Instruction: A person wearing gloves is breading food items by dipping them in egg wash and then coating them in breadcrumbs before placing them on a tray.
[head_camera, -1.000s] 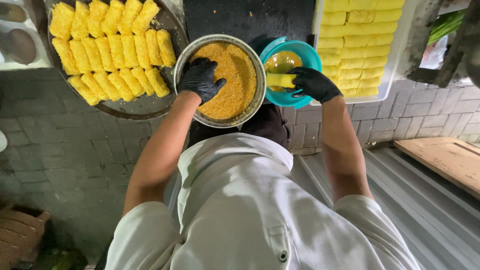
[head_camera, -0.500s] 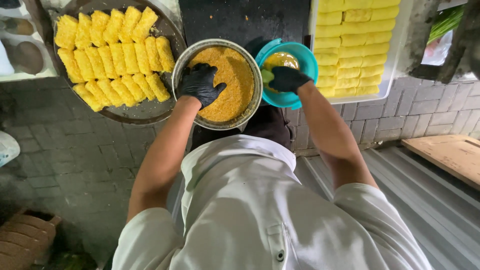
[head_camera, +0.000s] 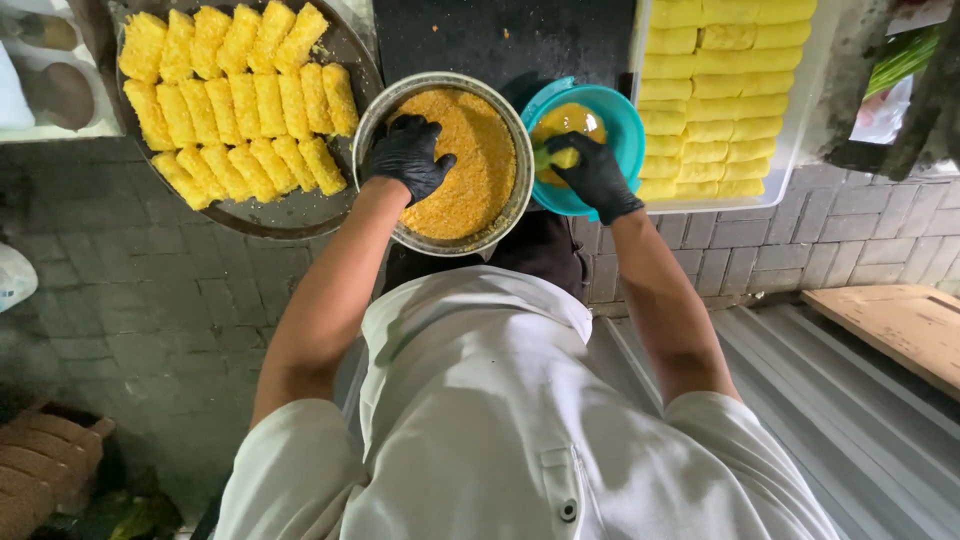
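left hand: your black-gloved left hand (head_camera: 405, 155) sits on the rim side of the round metal bowl of orange-yellow breadcrumbs (head_camera: 470, 160), fingers spread loosely on the crumbs, not clamped on anything you can see.
right hand: your black-gloved right hand (head_camera: 593, 172) is down in the round turquoise plastic bowl of yellow batter (head_camera: 610, 115), fingers closed around a pale yellow rectangular roll (head_camera: 562, 157) that's wet with the batter.
bowls: metal one and turquoise one are right next to each other, rims touching or nearly so, can't quite tell.
coated pile: round dark metal tray (head_camera: 290, 212) to your left, carrying rows of crumb-coated golden sticks (head_camera: 235, 95).
uncoated pile: white rectangular tray (head_camera: 800, 150) to your right, stacked with smooth yellow uncoated rolls (head_camera: 725, 90).
desk: dark desk top (head_camera: 470, 35) under the bowls, grey brick wall below it.
side bit: a light wooden board (head_camera: 900, 325) lies off to your lower right.
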